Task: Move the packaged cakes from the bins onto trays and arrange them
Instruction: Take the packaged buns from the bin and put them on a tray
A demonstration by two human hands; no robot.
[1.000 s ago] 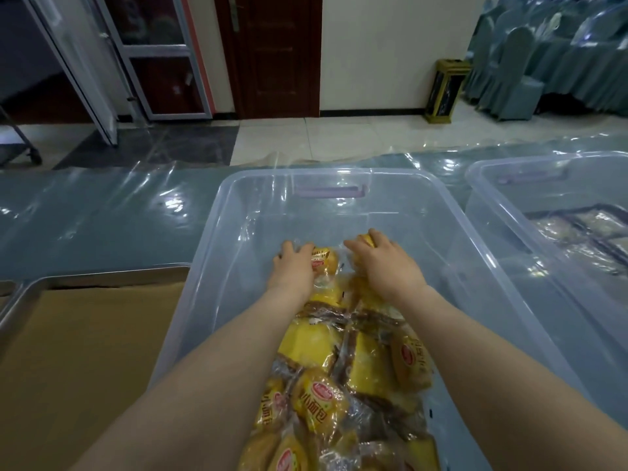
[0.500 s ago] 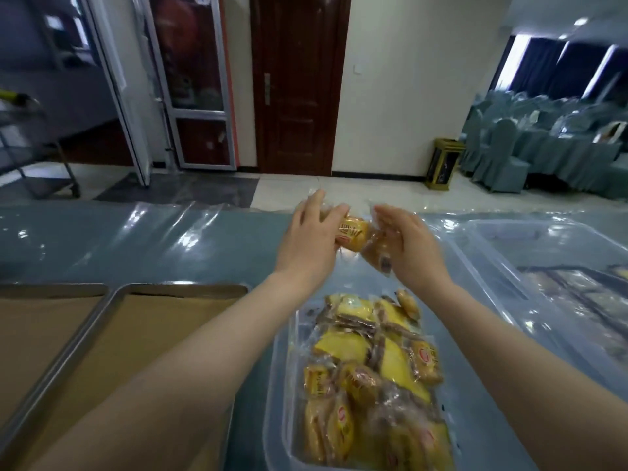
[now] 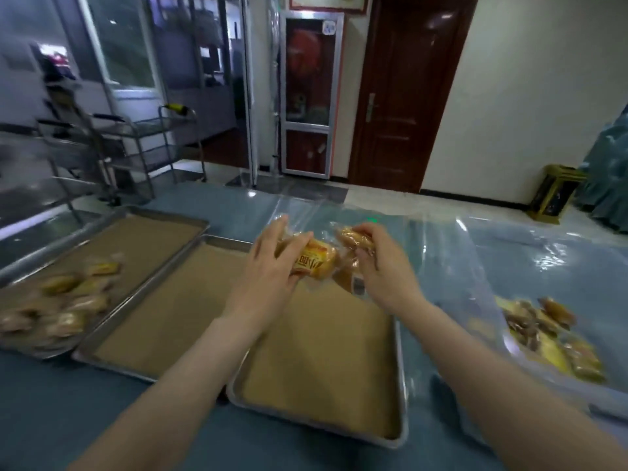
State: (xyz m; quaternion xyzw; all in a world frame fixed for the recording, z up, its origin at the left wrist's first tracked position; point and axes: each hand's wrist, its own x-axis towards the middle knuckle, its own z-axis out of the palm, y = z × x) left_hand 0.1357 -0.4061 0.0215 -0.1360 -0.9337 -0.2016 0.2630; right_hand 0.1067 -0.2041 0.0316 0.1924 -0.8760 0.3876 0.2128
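Round, crinkly-wrapped cake (image 3: 317, 264) clamped in fingers of left hand (image 3: 268, 280), second cake (image 3: 351, 236) pinched by right hand (image 3: 387, 270), paper-lined rectangular metal tray (image 3: 323, 368) at 6 o'clock.

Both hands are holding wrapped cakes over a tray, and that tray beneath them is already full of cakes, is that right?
Not quite. The head view shows the left hand and right hand each holding wrapped cakes, but the tray beneath them shows only its brown liner. The cakes already set down lie on the far-left tray.

place: catering hall | steel trolleys (image 3: 136, 144) | lined baking trays (image 3: 163, 317)
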